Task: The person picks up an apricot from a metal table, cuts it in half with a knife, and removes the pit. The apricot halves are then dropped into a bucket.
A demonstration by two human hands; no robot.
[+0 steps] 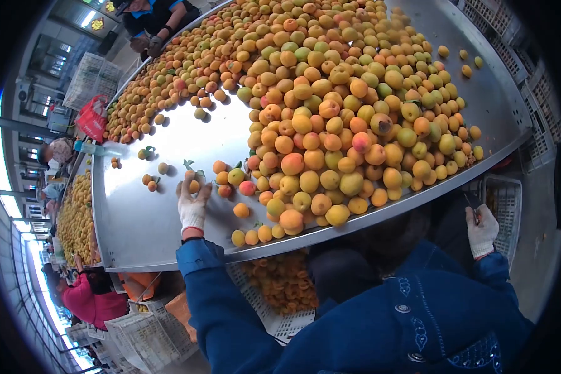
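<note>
My left hand (193, 204), in a white glove with fingertips showing, reaches over the metal table (134, 215). Its fingers curl around an apricot (194, 186). Just beyond the fingertips lies a green leaf (188, 164), and several loose apricots (235, 176) sit to the right of the hand. My right hand (482, 230), also gloved, is low at the right, off the table's edge. Its fingers are closed on a thin dark tool (468, 199), perhaps a small knife; its shape is too small to be sure. A large heap of apricots (324, 124) covers much of the table.
Under the table edge stands a crate (296, 324) holding split orange fruit (280, 283). Another crate (505, 209) is near my right hand, with more stacked at far right (533, 93). A person (153, 25) works across the table; another in pink (93, 299) sits at left.
</note>
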